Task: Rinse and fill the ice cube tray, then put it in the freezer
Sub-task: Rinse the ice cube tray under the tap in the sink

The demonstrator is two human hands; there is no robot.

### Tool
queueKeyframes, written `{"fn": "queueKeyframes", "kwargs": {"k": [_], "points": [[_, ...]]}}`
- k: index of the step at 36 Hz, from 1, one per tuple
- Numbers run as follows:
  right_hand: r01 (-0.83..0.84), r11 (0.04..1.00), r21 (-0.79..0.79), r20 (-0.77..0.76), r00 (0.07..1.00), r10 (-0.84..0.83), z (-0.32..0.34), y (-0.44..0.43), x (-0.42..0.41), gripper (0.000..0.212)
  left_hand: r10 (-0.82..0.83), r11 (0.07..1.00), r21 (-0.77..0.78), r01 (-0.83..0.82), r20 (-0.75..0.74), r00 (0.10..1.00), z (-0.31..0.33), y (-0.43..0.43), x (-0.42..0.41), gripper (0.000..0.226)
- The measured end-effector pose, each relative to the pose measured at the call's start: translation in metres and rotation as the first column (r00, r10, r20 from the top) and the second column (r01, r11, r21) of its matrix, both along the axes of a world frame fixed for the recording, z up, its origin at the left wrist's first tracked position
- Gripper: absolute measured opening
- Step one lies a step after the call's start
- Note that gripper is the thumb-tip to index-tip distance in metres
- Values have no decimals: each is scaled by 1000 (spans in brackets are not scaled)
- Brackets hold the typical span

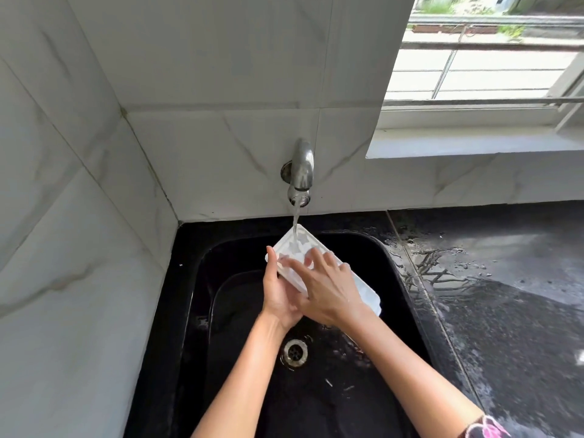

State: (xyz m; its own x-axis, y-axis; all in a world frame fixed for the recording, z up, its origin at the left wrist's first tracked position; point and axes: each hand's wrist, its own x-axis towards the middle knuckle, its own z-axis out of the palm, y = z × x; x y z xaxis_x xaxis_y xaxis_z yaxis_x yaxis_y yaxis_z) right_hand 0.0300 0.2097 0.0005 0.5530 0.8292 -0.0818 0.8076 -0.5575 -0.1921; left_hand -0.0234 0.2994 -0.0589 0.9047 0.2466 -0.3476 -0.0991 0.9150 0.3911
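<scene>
The right hand covers the middle of the ice cube tray, so most compartments are hidden. The left hand's grip on the tray's underside is out of sight. The patterned sleeve is cut off by the bottom edge.

Bright daylight from window upper right, overexposed outside, glare on wet black counter, sink dim, wide-angle edge bending, focus sharp

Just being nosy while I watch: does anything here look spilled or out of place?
Only the black countertop right of the sink: it is wet with streaks and droplets. Otherwise the tap runs onto the ice cube tray, held over the sink.
</scene>
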Motion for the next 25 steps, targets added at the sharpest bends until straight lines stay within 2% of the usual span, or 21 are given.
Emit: {"fn": "queueKeyframes", "kwargs": {"k": [4, 6, 8, 10, 15, 18, 20, 22, 25], "points": [[24, 1000, -9, -48, 999, -25, 0, 10, -11, 69, 18, 999, 35, -18, -16, 1000, -1, 0, 1, 83], [19, 1000, -1, -98, 995, -19, 0, 9, -10, 65, 46, 999, 7, -46, -2, 999, -2, 1, 0, 74], [5, 1000, -7, -133, 991, -6, 2, 8, -4, 58, 54, 999, 9, -53, -7, 999, -4, 3, -2, 81], [-2, 1000, -25, -91, 996, 0, 4, 9, -1, 53, 8, 998, 60, -7, -29, 1000, -2, 2, -2, 93], [-16, 1000, 2, 59, 998, 16, -6, 10, -10, 58, -56, 997, 51, 58, -44, 997, 6, 2, -1, 90], [-70, 994, 88, -33, 997, 73, -18, -5, -1, 66, -63, 992, 103, 68, -49, 997, 10, 12, 5, 92], [-61, 990, 128, -63, 996, 70, -25, -16, 6, 67, -84, 976, 192, 105, -115, 990, 17, 18, 12, 97], [18, 980, 200, -113, 994, 5, -30, -22, 7, 67, -136, 944, 266, 195, -224, 965, 24, 18, 20, 107], [168, 940, 297, -251, 964, -93, -35, -27, 5, 62, -163, 879, 337, 336, -449, 878, 36, 11, 28, 125]]}}
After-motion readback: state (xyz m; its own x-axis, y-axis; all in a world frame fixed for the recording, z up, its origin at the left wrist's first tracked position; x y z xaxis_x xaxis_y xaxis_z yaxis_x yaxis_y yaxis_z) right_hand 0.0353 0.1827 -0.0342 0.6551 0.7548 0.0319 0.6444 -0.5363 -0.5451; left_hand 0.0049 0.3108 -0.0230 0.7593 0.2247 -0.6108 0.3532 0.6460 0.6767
